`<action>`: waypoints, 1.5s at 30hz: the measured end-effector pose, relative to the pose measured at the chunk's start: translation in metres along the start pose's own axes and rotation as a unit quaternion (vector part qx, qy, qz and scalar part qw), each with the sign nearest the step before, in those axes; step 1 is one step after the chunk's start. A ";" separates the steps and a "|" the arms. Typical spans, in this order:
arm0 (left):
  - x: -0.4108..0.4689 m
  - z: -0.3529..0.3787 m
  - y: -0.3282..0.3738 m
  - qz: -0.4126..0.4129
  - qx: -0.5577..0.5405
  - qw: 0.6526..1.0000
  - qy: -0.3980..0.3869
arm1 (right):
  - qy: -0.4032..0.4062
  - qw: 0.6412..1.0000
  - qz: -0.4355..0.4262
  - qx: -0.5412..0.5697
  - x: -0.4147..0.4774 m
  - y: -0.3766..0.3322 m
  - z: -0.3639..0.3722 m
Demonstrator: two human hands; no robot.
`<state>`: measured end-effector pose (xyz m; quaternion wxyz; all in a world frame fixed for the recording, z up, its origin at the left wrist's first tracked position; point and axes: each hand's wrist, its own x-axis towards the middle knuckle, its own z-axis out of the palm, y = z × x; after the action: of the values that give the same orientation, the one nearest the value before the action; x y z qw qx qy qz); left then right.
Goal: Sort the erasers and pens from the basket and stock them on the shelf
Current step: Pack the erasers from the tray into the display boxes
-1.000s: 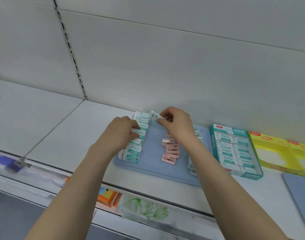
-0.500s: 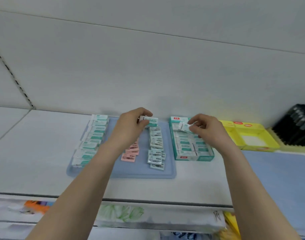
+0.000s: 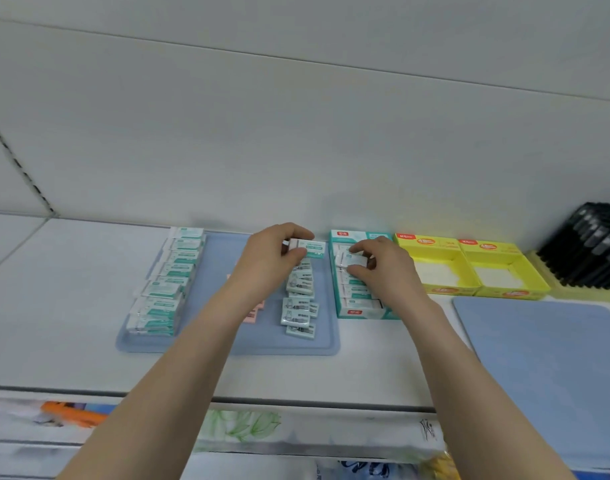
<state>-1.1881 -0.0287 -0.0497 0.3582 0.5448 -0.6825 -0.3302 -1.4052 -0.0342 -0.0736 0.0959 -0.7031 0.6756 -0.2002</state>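
The left forearm hides most of the pink erasers (image 3: 252, 312) on the blue mat (image 3: 220, 271); the black pens (image 3: 587, 251) at far right are cut off by the frame's edge, their holder hard to make out; goods on the lower shelf (image 3: 241, 426) are blurred. The left hand (image 3: 275, 258) pinches a teal eraser (image 3: 310, 247) between thumb and curled fingers above the mat's far end; the right hand (image 3: 383, 268) grips a white eraser (image 3: 353, 260) with thumb and fingertips over the teal box (image 3: 355, 312), whose rows of erasers that hand partly covers. A teal row (image 3: 168, 289) runs along the mat's left side; small erasers (image 3: 298, 308) lie in a column near the box; two yellow boxes (image 3: 448, 291) sit between the teal box and the pens; a second mat (image 3: 545, 358) lies in front, cut off at right. All rests on a white shelf (image 3: 61, 299) against a pale panelled wall (image 3: 296, 140).
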 end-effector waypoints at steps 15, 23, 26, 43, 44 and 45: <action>0.021 0.048 0.027 0.027 0.001 0.999 -0.046 | -0.021 0.891 0.096 0.443 -0.015 0.001 -0.029; 0.031 0.079 0.021 0.116 0.234 0.963 -0.062 | 0.059 0.976 0.137 0.160 -0.012 0.046 -0.045; 0.036 0.085 0.016 0.112 0.283 0.950 -0.069 | 0.049 0.983 0.120 0.127 -0.011 0.044 -0.039; 0.025 0.066 0.012 0.125 0.282 0.948 -0.083 | 0.022 0.995 0.008 -0.102 -0.005 0.019 -0.015; 0.019 0.059 0.011 0.130 0.275 0.949 -0.080 | 0.019 0.994 0.010 -0.109 -0.005 0.016 -0.014; 0.011 0.052 0.009 0.135 0.265 0.952 -0.070 | 0.023 0.994 0.013 -0.109 -0.006 0.013 -0.014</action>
<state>-1.2388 -0.0348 -0.0678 0.1935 0.4986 -0.8359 -0.1234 -1.4223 -0.0276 -0.0674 0.0058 -0.6954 0.7046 -0.1409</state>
